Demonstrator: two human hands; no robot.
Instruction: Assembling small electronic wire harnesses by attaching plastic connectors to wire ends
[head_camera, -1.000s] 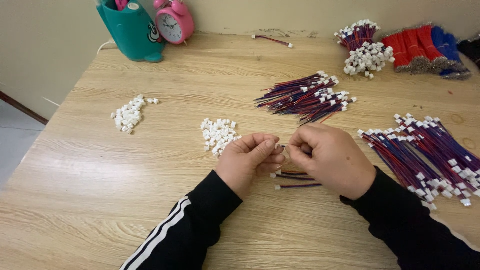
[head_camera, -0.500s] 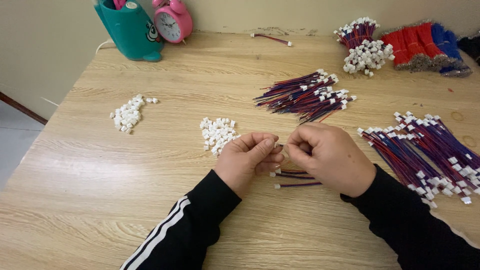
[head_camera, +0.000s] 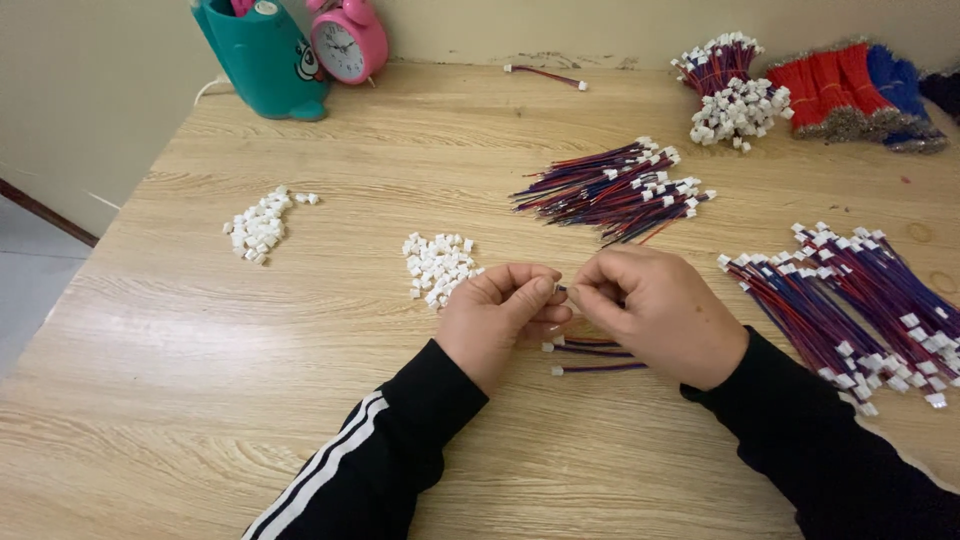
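My left hand (head_camera: 497, 318) and my right hand (head_camera: 662, 310) meet fingertip to fingertip over the wooden table (head_camera: 300, 330), pinching a small part between them; the fingers hide most of it, so I cannot tell if it is a connector or a wire end. Just below the hands lie a few short red-and-blue wires with white plugs (head_camera: 590, 357). A heap of small white connector housings (head_camera: 437, 265) sits right beside my left hand.
A second heap of white housings (head_camera: 260, 223) lies at the left. Bundles of plugged wires lie at centre back (head_camera: 615, 188), at the right (head_camera: 860, 295) and at the far back (head_camera: 730, 85). A teal holder (head_camera: 262, 55) and pink alarm clock (head_camera: 348, 40) stand at the back.
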